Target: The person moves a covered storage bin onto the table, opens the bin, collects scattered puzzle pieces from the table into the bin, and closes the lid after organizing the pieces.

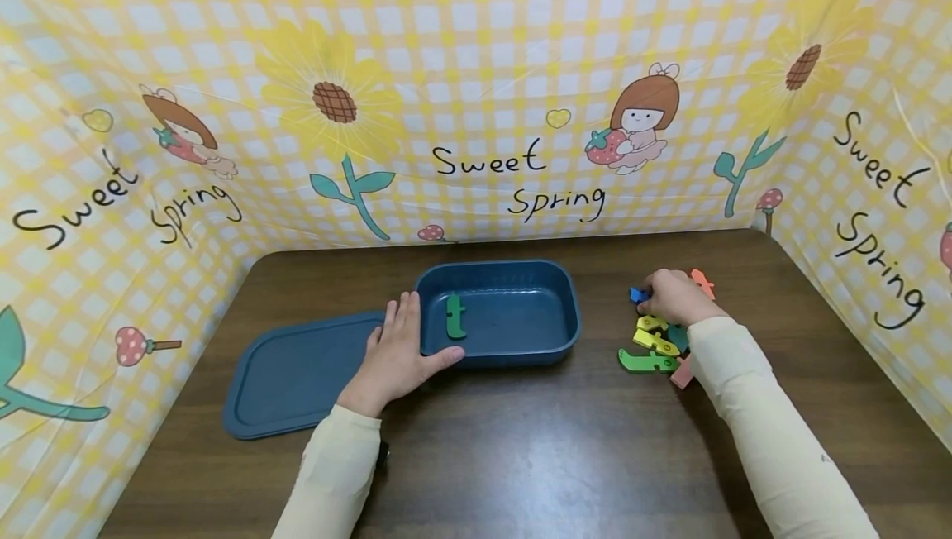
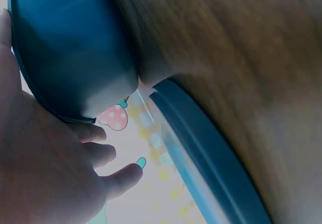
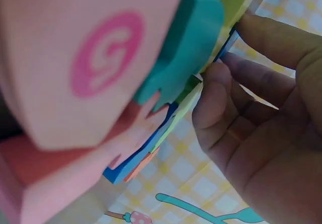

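Pieces (image 1: pixel 654 342), presumably light, stiff, best held edgewise, lay three o'clock of box (image 1: pixel 521 355); right hand (image 1: pixel 675 298) pinched blue piece (image 1: pixel 637 295); straight-fingered left hand (image 1: pixel 397 357) touched box.

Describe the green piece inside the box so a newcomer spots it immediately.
On the brown table, find the open blue box touched by the left hand. Inside, near its left wall, lies a small green piece. Unlike the colourful pieces clustered near the right hand, it lies alone.
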`<state>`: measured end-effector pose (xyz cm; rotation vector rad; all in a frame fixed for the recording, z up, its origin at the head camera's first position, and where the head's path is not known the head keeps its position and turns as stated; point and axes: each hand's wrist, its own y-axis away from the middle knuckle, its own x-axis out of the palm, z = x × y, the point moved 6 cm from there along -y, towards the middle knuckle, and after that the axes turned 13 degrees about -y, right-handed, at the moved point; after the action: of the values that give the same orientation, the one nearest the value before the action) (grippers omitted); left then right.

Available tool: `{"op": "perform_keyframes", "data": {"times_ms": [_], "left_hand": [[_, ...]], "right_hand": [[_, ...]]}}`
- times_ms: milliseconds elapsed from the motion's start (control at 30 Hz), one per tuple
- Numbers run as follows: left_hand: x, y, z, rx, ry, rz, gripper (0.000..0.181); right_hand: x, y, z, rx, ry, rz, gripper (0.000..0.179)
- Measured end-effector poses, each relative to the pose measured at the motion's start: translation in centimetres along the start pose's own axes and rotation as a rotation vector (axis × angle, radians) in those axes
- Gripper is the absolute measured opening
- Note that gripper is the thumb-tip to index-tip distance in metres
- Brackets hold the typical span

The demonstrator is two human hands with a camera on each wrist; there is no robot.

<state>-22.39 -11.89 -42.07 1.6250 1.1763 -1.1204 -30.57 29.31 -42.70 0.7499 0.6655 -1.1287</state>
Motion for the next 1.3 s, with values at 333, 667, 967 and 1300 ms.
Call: {"op": "perform_keyframes", "data": {"times_ms": [333,667,967,1300], "left_hand": [[0.2,-0.1,0.1,-0.003,-0.005,-0.004,0.125],[0.2,-0.1,0.1,-0.014,-0.005,-0.008,0.125],[0.1,0.0,-0.1,-0.015,0.000,-0.005,0.124],[0.0,0.0,-0.1,-0.016,0.002,-0.004,0.124]], "right_hand": [[0.0,0.1,0.0,-0.029,-0.029,0.023,0.046],[-0.2,0.4,-0.4,-0.034,-0.065,-0.005,0.030],[-0.5,0.7,-0.5,-0.082,-0.015,-0.020,0.024],[-0.7,0.6,-1.4,-0.065,-0.138,-0.007,0.026]]}}
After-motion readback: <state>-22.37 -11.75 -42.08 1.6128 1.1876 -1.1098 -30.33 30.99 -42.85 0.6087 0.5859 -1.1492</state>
